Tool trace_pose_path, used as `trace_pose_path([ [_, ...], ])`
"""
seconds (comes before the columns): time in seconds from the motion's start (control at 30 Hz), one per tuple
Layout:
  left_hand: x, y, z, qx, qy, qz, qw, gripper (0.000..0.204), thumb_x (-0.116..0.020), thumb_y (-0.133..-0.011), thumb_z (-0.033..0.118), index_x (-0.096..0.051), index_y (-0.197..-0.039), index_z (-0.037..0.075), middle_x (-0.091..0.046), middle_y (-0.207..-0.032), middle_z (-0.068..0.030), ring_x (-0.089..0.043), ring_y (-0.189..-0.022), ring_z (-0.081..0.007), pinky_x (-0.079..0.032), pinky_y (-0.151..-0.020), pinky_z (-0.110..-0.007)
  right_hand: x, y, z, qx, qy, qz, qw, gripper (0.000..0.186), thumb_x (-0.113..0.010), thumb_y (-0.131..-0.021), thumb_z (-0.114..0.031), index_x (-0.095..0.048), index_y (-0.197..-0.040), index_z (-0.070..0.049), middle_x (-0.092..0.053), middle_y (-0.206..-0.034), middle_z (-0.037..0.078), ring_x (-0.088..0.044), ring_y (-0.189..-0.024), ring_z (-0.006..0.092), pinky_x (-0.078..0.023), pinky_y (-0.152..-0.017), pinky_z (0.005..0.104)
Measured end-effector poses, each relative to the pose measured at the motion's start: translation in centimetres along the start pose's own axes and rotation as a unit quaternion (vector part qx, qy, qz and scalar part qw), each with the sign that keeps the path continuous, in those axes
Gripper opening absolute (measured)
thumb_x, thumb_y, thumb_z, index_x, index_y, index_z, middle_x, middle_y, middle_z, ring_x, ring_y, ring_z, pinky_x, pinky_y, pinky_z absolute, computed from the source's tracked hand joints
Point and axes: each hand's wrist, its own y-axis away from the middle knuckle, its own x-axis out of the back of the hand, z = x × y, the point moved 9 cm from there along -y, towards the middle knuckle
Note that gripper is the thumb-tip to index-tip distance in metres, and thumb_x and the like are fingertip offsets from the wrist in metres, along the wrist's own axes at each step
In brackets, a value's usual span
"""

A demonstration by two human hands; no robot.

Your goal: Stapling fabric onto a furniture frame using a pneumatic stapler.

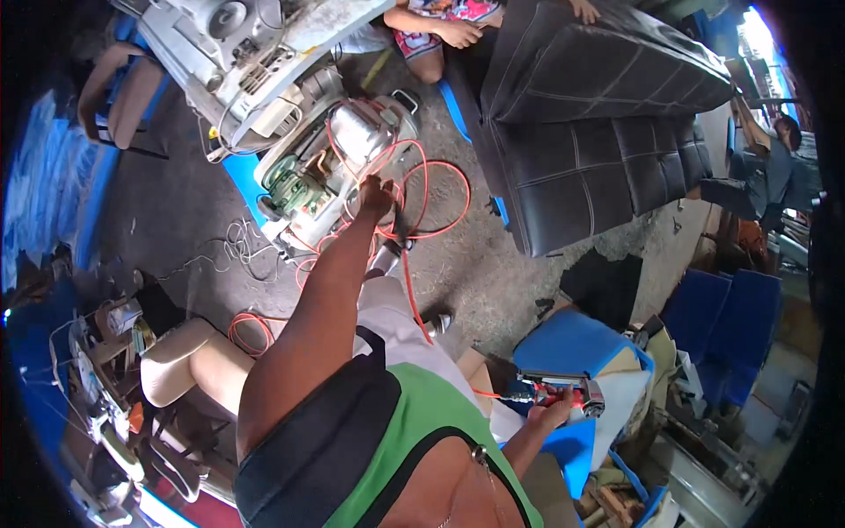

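My left arm reaches forward over the floor, and my left hand (378, 199) is closed among loops of a red air hose (467, 187). The hose seems to run through its fingers, which are partly hidden. Just beyond that hand stands an air compressor, with a shiny silver tank (362, 132) and a green motor (293, 188). Low on the right, my right hand (553, 413) grips a red and black air staple gun (570, 393). Its hose fitting points left. Close by is a blue upholstered seat piece (563, 341) with a pale underside.
A black stitched sofa (590, 167) stands at the far right, with another person's hand (459, 33) beside it. One more person (775, 167) is at the right edge. Beige chairs (198, 359) stand left. A sewing machine table (290, 53) is at the top. Thin cable (239, 251) lies on the floor.
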Motion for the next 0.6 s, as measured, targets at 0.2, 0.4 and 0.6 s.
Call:
trace_pose_path([
  [0.2, 1.7, -3.5, 11.1, -0.164, 0.047, -0.034, 0.985, 0.028, -0.067, -0.089, 0.026, -0.06, -0.105, 0.003, -0.063, -0.096, -0.0189, -0.062, -0.09, -0.0386, -0.05, -0.081, -0.048, -2.9, 5.7, -1.2, -0.018, 0.04, 0.099, 0.994, 0.018, -0.063, -0.099, -0.026, -0.06, -0.092, -0.009, -0.058, -0.074, 0.001, -0.052, -0.061, 0.0146, -0.048, -0.058, 0.0297],
  [0.4, 2.0, -0.3, -6.5, 0.352, 0.068, 0.119, 0.926, 0.066, -0.067, -0.085, 0.04, -0.048, -0.124, -0.01, -0.062, -0.108, -0.0326, -0.062, -0.106, -0.0446, -0.049, -0.09, -0.051, -2.4, 4.8, 1.2, -0.083, -0.056, 0.056, 0.993, 0.021, -0.064, -0.098, -0.026, -0.057, -0.083, -0.013, -0.054, -0.071, -0.002, -0.054, -0.062, 0.0149, -0.049, -0.056, 0.0289],
  [0.6, 0.9, -3.7, -7.5, 0.26, 0.075, 0.203, 0.941, 0.052, -0.059, -0.093, 0.041, -0.047, -0.12, -0.001, -0.059, -0.1, -0.0139, -0.058, -0.095, -0.0262, -0.049, -0.079, -0.04, -2.9, 7.7, 2.2, -0.094, -0.027, 0.115, 0.988, 0.023, -0.059, -0.1, -0.027, -0.053, -0.084, -0.012, -0.055, -0.074, 0.0, -0.057, -0.066, 0.0156, -0.054, -0.068, 0.0349],
])
